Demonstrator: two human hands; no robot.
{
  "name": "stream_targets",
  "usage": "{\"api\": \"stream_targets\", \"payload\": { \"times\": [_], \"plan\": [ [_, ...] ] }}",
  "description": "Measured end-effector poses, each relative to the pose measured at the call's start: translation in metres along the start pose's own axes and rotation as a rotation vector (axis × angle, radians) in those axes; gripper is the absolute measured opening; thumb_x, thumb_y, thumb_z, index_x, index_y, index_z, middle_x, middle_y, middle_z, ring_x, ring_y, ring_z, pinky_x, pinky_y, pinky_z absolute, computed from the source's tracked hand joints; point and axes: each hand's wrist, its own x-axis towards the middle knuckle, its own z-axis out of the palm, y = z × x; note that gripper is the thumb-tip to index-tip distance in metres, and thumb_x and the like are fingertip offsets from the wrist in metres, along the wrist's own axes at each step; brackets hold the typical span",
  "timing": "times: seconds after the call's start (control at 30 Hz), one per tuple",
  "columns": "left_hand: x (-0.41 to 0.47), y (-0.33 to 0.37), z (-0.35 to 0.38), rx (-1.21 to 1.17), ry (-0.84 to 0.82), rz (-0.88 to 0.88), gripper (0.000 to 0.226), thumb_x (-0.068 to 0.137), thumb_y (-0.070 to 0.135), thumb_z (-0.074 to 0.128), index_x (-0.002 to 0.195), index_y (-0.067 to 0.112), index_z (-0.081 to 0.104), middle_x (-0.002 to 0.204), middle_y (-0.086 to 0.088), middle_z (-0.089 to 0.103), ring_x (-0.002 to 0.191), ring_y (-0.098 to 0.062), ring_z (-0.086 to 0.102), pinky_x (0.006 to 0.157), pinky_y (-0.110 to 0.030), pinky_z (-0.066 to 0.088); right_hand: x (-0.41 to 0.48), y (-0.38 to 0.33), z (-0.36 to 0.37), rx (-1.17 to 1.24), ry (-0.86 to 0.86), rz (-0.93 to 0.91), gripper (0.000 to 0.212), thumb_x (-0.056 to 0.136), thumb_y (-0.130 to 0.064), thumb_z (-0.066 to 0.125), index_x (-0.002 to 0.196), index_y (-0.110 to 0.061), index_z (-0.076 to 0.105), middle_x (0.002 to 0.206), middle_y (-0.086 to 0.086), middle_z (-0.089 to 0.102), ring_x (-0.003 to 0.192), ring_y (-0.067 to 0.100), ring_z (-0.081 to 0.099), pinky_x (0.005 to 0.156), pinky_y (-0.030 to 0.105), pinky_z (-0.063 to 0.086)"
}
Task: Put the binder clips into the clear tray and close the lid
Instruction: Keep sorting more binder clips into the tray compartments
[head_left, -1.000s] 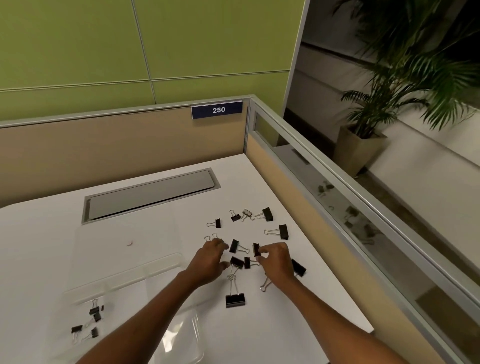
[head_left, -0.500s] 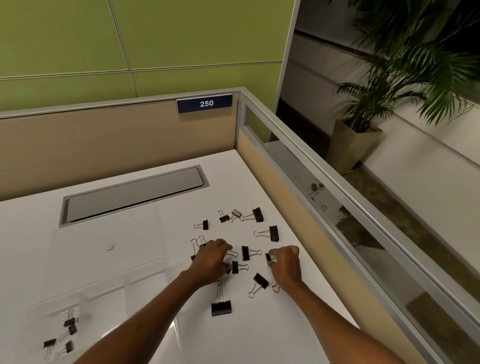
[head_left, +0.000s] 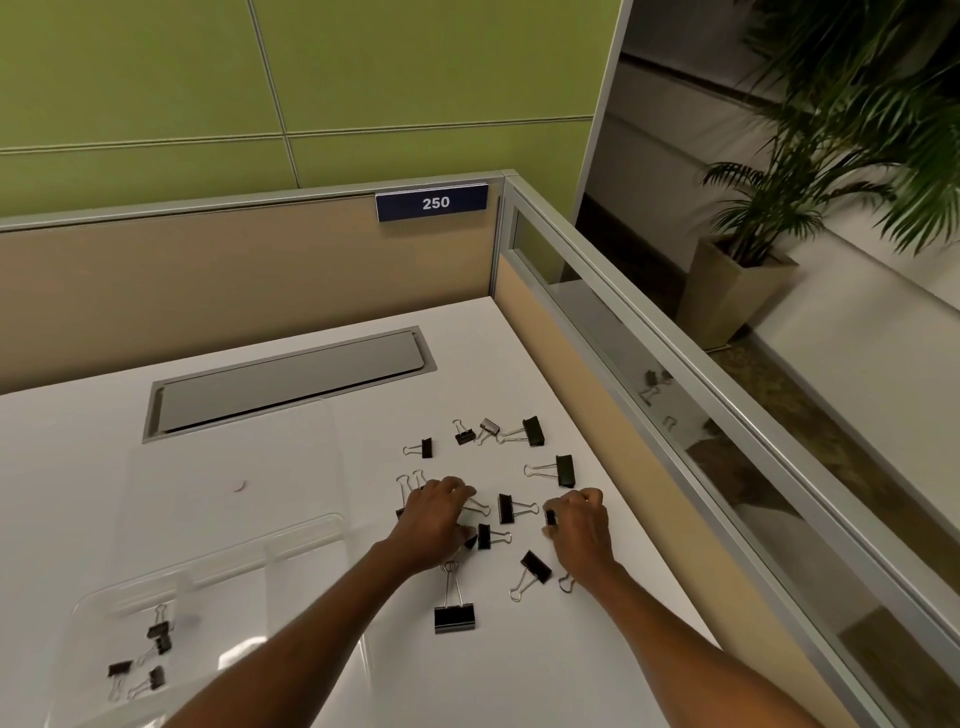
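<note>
**White desk, clips mostly outside the tray**

The white desk (head_left: 519, 364) filled most of the view, with a grey hatch (head_left: 291, 379) set into it near the far partition. The clear tray (head_left: 291, 538) sat at the near left, and its lid (head_left: 228, 457) lay open and flat on the desk beyond it. Four clips (head_left: 158, 631) were in the tray's near-left compartment.

Both arms reached forward to the right of the tray. The left hand (head_left: 434, 519) was palm-down on the scatter with its fingers curled over several clips; I could not tell whether they gripped one. The right hand (head_left: 579, 530) rested just beside it, thumb and forefinger pinching a small clip (head_left: 550, 517).

The remaining binder clips (head_left: 511, 508) lay loose on the desk around and between the hands, some further back toward the partition. A large clip (head_left: 455, 617) lay nearest the person, its wire handles pointing up toward the left hand.
</note>
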Motion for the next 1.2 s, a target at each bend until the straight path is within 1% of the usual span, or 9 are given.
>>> {"api": "stream_targets", "payload": {
  "times": [0.13,0.23,0.3,0.4,0.57,0.77,0.93,1.07,1.2],
  "plan": [
    [-0.006,-0.004,-0.001,-0.018,0.023,-0.008,0.054,0.085,0.034,0.059,0.134,0.020,0.044,0.138,-0.001,0.044,0.123,-0.024,0.041,0.099,-0.040,0.034,0.002,-0.008,-0.002,0.147,0.024,0.083,0.030,0.075,-0.018,0.078,0.102,-0.016,0.065,0.099,0.003,0.061,0.106,0.020,0.048,0.086,0.028,0.046],
    [-0.012,-0.008,-0.004,-0.036,0.048,-0.025,0.051,0.086,0.034,0.058,0.134,0.021,0.043,0.138,0.000,0.044,0.123,-0.023,0.041,0.099,-0.040,0.035,0.002,-0.021,-0.008,0.351,0.063,0.205,0.030,0.076,-0.015,0.078,0.100,-0.017,0.059,0.095,0.002,0.051,0.092,0.019,0.055,0.079,0.031,0.052],
    [-0.016,-0.011,-0.008,-0.046,0.076,-0.033,0.050,0.087,0.034,0.058,0.134,0.022,0.043,0.138,0.000,0.043,0.123,-0.023,0.041,0.099,-0.040,0.035,0.004,-0.033,-0.014,0.502,0.067,0.253,0.030,0.074,-0.013,0.079,0.093,-0.017,0.056,0.092,0.003,0.053,0.081,0.021,0.059,0.069,0.028,0.051],
    [-0.024,-0.018,-0.014,-0.051,0.105,-0.047,0.050,0.088,0.036,0.057,0.134,0.022,0.043,0.138,0.001,0.044,0.125,-0.023,0.039,0.099,-0.040,0.035,0.005,-0.055,-0.022,0.677,0.040,0.233,0.030,0.071,-0.006,0.080,0.083,-0.012,0.053,0.077,0.002,0.059,0.069,0.017,0.058,0.057,0.018,0.045],
    [-0.043,-0.030,-0.026,-0.067,0.169,-0.067,0.046,0.087,0.033,0.059,0.130,0.023,0.048,0.137,0.000,0.046,0.128,-0.024,0.038,0.101,-0.041,0.032,-0.001,-0.101,-0.034,0.858,-0.010,0.196,0.027,0.066,-0.002,0.083,0.076,-0.009,0.059,0.069,0.000,0.058,0.062,0.011,0.055,0.056,0.019,0.047],
    [-0.078,-0.054,-0.042,-0.020,0.210,-0.162,0.050,0.090,0.037,0.055,0.136,0.020,0.042,0.146,-0.004,0.039,0.138,-0.025,0.026,0.108,-0.044,0.025,-0.017,-0.151,-0.027,0.906,-0.123,0.131,0.018,0.066,-0.004,0.082,0.074,-0.012,0.067,0.070,0.008,0.070,0.066,0.019,0.067,0.065,0.031,0.057],
    [-0.118,-0.082,-0.052,-0.017,0.246,-0.231,0.050,0.091,0.038,0.053,0.136,0.019,0.042,0.146,-0.004,0.039,0.138,-0.024,0.027,0.108,-0.043,0.025,-0.037,-0.199,-0.020,0.915,-0.195,0.070,0.015,0.071,-0.009,0.080,0.078,-0.005,0.068,0.072,0.011,0.071,0.063,0.017,0.064,0.069,0.030,0.055],
    [-0.154,-0.110,-0.060,-0.013,0.264,-0.302,0.050,0.091,0.038,0.053,0.136,0.018,0.042,0.146,-0.003,0.039,0.138,-0.023,0.027,0.107,-0.043,0.023,-0.057,-0.238,-0.007,0.833,-0.243,-0.023,0.016,0.071,-0.016,0.082,0.079,-0.007,0.071,0.071,0.001,0.070,0.065,0.009,0.064,0.062,0.016,0.049],
    [-0.194,-0.137,-0.064,-0.017,0.281,-0.376,0.051,0.091,0.039,0.053,0.136,0.018,0.043,0.146,-0.005,0.039,0.139,-0.025,0.025,0.108,-0.045,0.023,-0.081,-0.276,0.008,0.747,-0.286,-0.133,0.016,0.071,-0.022,0.081,0.078,-0.011,0.073,0.073,-0.001,0.072,0.070,0.010,0.067,0.068,0.022,0.052]
  ]
}}
